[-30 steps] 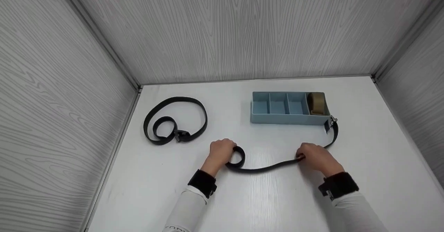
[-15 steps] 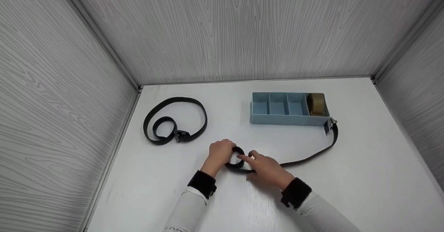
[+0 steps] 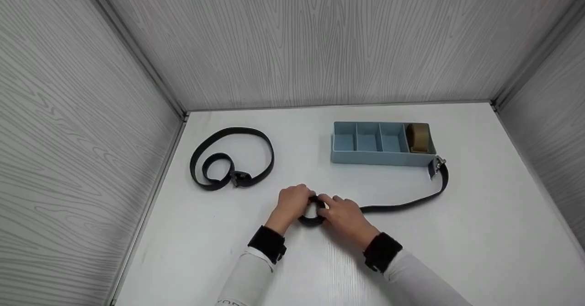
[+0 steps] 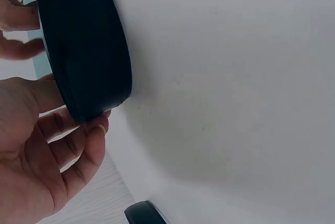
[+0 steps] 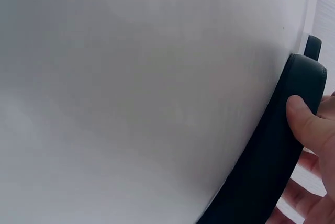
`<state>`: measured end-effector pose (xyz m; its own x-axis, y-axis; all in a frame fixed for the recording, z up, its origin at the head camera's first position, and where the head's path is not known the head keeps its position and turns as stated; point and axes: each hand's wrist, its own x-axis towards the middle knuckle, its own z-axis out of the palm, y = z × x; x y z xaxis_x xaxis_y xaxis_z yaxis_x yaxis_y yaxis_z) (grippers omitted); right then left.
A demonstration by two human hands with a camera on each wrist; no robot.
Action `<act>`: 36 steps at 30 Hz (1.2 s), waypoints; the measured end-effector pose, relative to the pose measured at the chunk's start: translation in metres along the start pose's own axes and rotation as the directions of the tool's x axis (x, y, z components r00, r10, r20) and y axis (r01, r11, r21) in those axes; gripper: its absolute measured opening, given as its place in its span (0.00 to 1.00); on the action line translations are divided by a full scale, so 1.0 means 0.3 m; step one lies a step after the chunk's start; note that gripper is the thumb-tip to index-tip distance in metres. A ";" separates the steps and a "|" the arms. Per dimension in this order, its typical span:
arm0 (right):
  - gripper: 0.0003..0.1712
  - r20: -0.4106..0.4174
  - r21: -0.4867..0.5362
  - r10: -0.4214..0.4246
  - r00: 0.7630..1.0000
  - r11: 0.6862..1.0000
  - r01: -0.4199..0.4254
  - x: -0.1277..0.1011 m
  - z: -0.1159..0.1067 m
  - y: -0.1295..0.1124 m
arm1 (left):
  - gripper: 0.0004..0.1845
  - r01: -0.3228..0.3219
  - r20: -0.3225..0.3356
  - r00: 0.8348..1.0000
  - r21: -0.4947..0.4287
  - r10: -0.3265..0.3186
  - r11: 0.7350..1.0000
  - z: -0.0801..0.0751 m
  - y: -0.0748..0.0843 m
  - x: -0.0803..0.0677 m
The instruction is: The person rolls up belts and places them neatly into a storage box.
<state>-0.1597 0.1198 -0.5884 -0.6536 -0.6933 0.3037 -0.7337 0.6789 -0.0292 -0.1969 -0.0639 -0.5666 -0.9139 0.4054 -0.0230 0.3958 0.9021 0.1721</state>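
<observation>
A black belt stands on edge on the white table, its near end wound into a ring-shaped coil. My left hand grips the coil's left side, its thumb inside the ring and its fingers curled outside, as the left wrist view shows. On the coil's right side is my right hand. In the right wrist view its thumb presses the belt's face while the other fingers lie behind the band. From there the belt runs right and curves up to its metal buckle beside the box's front right corner.
A light blue box with several compartments stands toward the back right. Its rightmost compartment holds a rolled brown belt. Another black belt lies loosely looped at the back left. Wood-grain panels enclose the table's back and sides.
My right hand slid left along the belt to the coil and now grips it there. The belt's straight stretch shifted slightly. My left hand stayed on the coil.
</observation>
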 end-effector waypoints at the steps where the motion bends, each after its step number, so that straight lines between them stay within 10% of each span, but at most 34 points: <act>1: 0.09 -0.001 -0.002 -0.008 1.000 1.000 0.008 0.000 0.001 0.000 | 0.07 -0.002 -0.002 1.000 -0.008 0.002 1.000 0.003 0.003 0.001; 19: 0.08 0.035 0.091 -0.019 0.999 0.996 0.015 -0.011 -0.012 0.004 | 0.05 0.162 0.011 0.987 -0.162 -0.162 0.974 0.030 0.050 -0.018; 36: 0.12 0.067 0.176 -0.080 0.995 0.982 0.067 -0.038 -0.029 0.069 | 0.02 -0.034 0.066 0.997 -0.058 0.038 0.998 0.008 0.057 0.019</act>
<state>-0.1659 0.1440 -0.5841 -0.6039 -0.7599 0.2406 -0.7970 0.5778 -0.1758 -0.1951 -0.0458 -0.5660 -0.8904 0.4480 -0.0812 0.4206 0.8776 0.2299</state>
